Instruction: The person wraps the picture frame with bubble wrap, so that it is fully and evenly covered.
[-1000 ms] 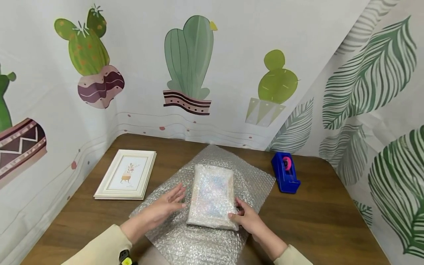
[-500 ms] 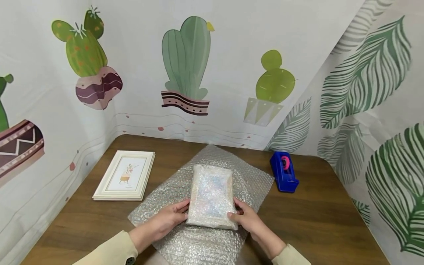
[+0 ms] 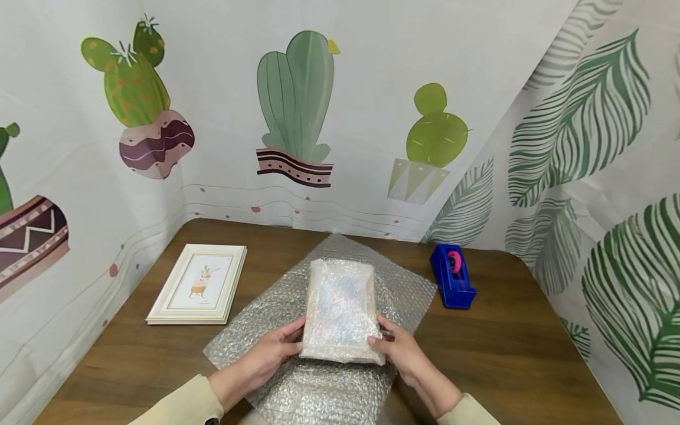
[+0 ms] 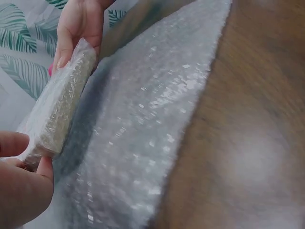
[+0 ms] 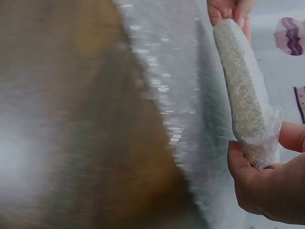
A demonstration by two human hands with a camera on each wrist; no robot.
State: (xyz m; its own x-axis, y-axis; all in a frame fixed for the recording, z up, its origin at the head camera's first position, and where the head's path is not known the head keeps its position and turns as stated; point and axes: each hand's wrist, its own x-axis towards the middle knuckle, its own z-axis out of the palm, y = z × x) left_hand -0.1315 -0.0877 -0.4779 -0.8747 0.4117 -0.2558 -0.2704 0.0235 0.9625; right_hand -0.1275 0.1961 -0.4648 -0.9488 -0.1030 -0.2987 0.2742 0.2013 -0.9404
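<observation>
A bubble-wrapped picture frame (image 3: 340,307), its pale border and blurred picture showing through the film, is held tilted between both hands. My left hand (image 3: 265,357) grips its left edge near the lower corner; in the left wrist view the thumb and fingers of that left hand (image 4: 24,191) pinch the wrapped corner. On the opposite side my right hand (image 3: 405,353) holds the lower right edge, its thumb on the front. The right wrist view shows the wrapped frame (image 5: 243,90) edge-on, raised over the flat bubble wrap sheet (image 3: 313,389).
At the left of the brown wooden table (image 3: 504,366) lies a cream picture frame (image 3: 198,284) with a plant print. A blue tape dispenser (image 3: 453,277) with a pink core stands at the right. Behind is a cloth backdrop (image 3: 366,118) printed with cacti and leaves.
My left hand has come in from the left and taken hold of the frame's left edge. The wrapped frame has since been raised and tilted slightly, with the right hand keeping its grip.
</observation>
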